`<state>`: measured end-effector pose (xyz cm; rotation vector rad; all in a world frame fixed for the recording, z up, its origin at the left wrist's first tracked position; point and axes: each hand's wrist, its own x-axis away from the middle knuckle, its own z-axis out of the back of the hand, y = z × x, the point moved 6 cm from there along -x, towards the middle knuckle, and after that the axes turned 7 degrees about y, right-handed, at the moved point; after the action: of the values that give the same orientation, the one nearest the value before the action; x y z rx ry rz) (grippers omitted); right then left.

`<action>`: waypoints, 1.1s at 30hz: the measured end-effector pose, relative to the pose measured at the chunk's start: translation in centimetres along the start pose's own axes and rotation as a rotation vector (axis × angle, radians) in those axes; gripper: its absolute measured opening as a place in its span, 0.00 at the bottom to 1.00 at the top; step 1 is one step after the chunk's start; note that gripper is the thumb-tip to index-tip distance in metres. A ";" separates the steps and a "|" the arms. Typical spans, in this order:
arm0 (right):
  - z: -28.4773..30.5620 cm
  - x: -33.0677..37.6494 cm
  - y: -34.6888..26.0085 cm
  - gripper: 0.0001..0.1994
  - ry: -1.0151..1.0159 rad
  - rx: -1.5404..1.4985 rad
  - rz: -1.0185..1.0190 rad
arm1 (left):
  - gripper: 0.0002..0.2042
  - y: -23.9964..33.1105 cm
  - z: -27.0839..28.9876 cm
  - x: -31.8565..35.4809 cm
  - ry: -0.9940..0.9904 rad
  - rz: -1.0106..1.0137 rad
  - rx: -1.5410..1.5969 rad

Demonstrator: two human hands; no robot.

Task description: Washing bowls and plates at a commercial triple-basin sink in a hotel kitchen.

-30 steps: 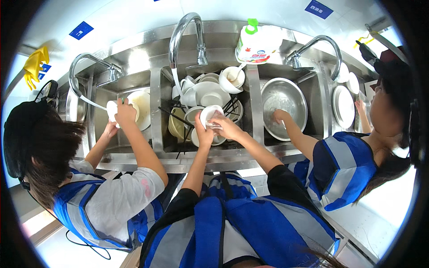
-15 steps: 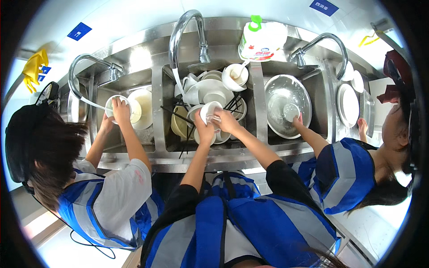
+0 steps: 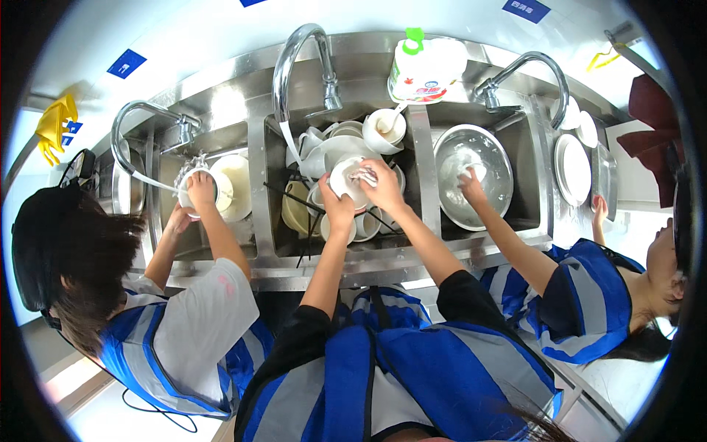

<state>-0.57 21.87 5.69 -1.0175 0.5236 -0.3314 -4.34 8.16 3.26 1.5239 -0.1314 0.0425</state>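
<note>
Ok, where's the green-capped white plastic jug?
Head view, upper right of centre: the white plastic jug stands on the steel sink's back ledge, between the middle chrome faucet and the right one.

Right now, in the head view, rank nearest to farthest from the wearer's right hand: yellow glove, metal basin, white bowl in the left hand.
1. White bowl: in the left hand, just left of the right hand.
2. Metal basin: to the right.
3. Yellow glove: far left.
</note>
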 end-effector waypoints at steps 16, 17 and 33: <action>14.2 -21.0 -10.2 0.45 -0.226 0.558 -0.041 | 0.24 11.5 -15.7 -5.5 -0.407 0.569 0.646; 14.1 -21.7 -10.2 0.47 -0.264 0.630 -0.083 | 0.24 12.1 -16.2 -5.6 -0.398 0.581 0.635; 14.1 -23.7 -10.5 0.22 -0.414 0.542 -0.152 | 0.18 16.6 -18.6 -7.7 -0.637 0.443 0.773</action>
<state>-12.56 38.52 26.88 -0.5715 -0.0276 -0.3602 -12.67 27.87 18.14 2.2048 -1.0599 -0.0480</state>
